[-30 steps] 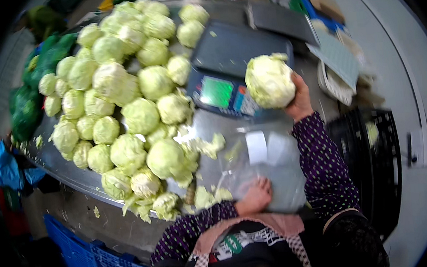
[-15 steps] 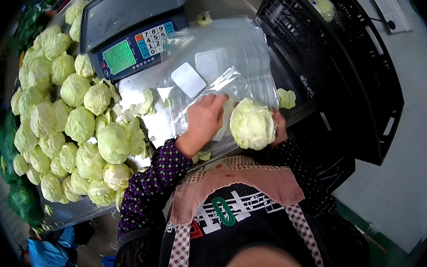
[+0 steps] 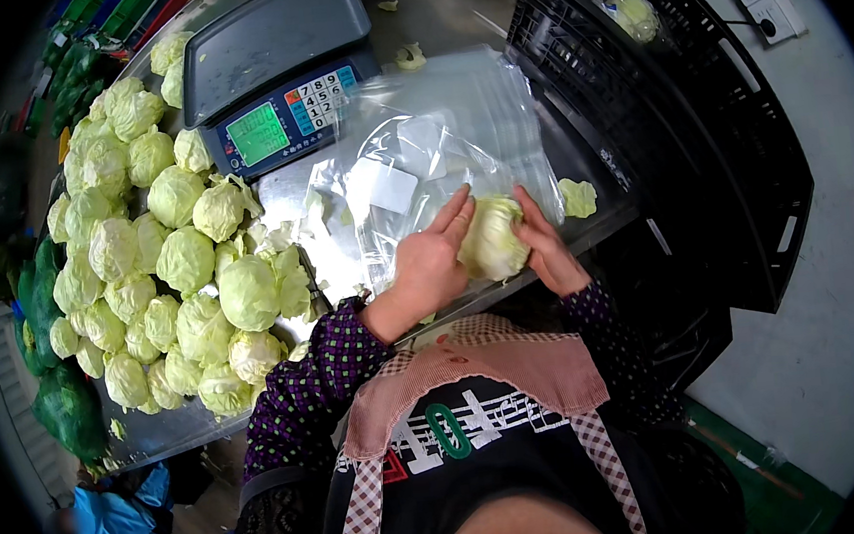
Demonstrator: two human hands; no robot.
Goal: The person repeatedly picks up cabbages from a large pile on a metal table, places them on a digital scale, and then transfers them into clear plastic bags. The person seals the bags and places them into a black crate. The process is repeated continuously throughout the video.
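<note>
While you stand at the near edge of the steel table, your two hands hold one pale green cabbage between them, right at that edge. Your left hand lies against the cabbage's left side with fingers stretched out and close together; your right hand cups its right side, fingers curved along it. Whether the cabbage sits inside a bag I cannot tell.

Just beyond it lies a stack of clear plastic bags, flat and shiny, running from your hands toward the far side. Two white rectangular labels show on the plastic, left of the middle. A loose leaf lies at the stack's near right corner, by the table's right edge.

Far left of the bags stands a scale with a grey platter, a green display and a blue keypad. Left of that, a heap of cabbages fills the table's left half, with torn leaves trailing toward the bags.

To your right, a black crate stands hard against the table's right edge; one wrapped cabbage rests in its far corner. Bare steel shows only beyond the bags and in a narrow strip between bags and heap.
</note>
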